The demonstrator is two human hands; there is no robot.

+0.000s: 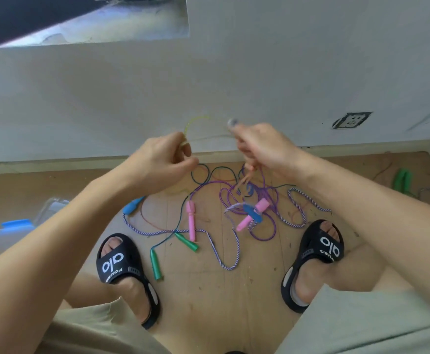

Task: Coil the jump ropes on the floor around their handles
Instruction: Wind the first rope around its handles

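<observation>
Head view: both hands raised in front of a pale wall, above a tangle of jump ropes on the wooden floor. Left hand pinches a thin yellow rope between thumb and curled fingers; the rope arcs up from the pinch and runs right toward the other hand. Right hand is curled round a handle whose grey end pokes out above the fist; blurred, handle colour unclear. Orange strands hang below the right fist.

On the floor between two feet in black sandals: two green handles on a dark green cord, pink handles on a purple rope, a blue handle at left on a blue-and-white braided rope that loops across the pile, another blue piece crossing a pink handle at centre right. Ropes overlap, all uncoiled.

Far right, a separate pair of green handles lies near the wall. Clear plastic bin with a blue latch at left edge. Wall socket upper right.
</observation>
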